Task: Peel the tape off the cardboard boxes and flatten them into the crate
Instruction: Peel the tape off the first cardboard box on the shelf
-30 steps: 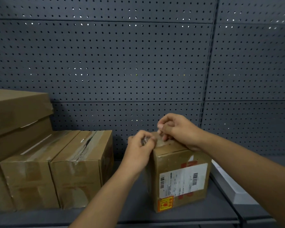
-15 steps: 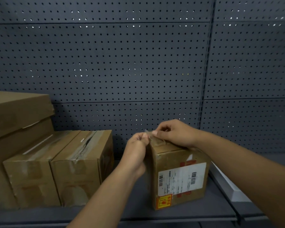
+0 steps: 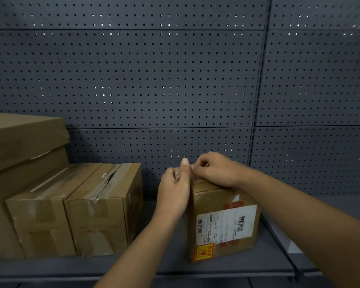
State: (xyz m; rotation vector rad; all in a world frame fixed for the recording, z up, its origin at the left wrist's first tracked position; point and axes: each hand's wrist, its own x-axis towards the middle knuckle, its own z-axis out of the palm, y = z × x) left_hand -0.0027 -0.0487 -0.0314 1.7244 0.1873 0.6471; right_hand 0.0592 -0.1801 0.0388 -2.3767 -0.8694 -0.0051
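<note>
Two hands work at the top left edge of the labelled cardboard box [image 3: 222,223] standing on the shelf [image 3: 164,267]. Left hand [image 3: 174,190] fingers pinch clear tape [image 3: 188,169]; right hand [image 3: 214,171] fingers curl, pinching tape.

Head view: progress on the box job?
Done: nothing visibly; no box is flattened and no crate is in view. In hand: left hand and right hand pinch clear tape at the labelled box top edge. Left: that box, two taped boxes, and the larger stack.
</note>
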